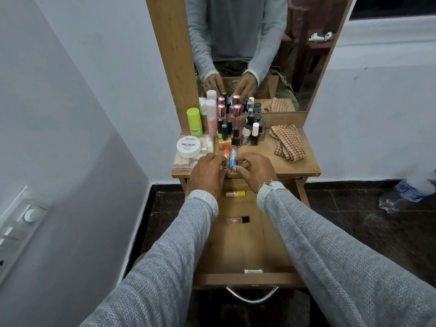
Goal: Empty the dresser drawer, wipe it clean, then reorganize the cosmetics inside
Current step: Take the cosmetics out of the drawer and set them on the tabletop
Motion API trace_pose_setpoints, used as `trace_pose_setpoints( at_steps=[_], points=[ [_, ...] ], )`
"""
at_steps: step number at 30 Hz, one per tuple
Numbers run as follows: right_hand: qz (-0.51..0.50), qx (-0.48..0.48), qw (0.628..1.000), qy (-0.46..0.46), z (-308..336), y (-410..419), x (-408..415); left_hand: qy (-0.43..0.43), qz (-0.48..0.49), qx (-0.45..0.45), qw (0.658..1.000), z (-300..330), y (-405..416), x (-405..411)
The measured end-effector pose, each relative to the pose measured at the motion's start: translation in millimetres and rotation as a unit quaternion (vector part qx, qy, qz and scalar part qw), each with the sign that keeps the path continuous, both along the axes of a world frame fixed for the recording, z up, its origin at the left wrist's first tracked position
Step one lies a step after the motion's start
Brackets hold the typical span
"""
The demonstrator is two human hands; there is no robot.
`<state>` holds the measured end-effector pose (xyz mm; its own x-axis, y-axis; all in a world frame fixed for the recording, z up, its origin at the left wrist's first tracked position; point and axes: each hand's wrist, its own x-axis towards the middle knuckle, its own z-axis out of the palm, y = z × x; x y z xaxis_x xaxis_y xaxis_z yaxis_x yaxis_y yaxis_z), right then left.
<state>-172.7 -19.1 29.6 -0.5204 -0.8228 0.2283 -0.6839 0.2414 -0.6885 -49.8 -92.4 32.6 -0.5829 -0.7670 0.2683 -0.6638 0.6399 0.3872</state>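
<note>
Head view: blue tube [232, 159] pinched by right hand [253, 173]; red tube [226, 154] gripped by left hand [207, 174], both at dresser top [304, 165] front edge. Drawer [247, 246] open below, yellow tube [235, 193] and small bottle [238, 219] left inside. Risk judged: crowded nail polish bottles [238, 133] toppled if tubes pushed back, or tube dropped off edge

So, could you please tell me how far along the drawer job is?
Emptying is nearly done: most cosmetics stand on the dresser top. Both hands, left hand and right hand, are setting down two tubes. A yellow tube and small bottle remain in the drawer; the checked cloth lies unused.
</note>
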Motion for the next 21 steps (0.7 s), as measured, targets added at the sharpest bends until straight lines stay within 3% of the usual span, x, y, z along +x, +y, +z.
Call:
trace_pose_setpoints(
  at_steps=[10, 21],
  points=[
    [-0.009, 0.007, 1.000, -0.016, -4, -1, 0, 0.011, 0.002, 0.017, 1.000, 2, 1, -1],
    [-0.010, -0.055, 0.998, -0.038, -6, 24, 1, 0.072, -0.012, 0.030, 0.997, -10, 13, 15]
  ],
)
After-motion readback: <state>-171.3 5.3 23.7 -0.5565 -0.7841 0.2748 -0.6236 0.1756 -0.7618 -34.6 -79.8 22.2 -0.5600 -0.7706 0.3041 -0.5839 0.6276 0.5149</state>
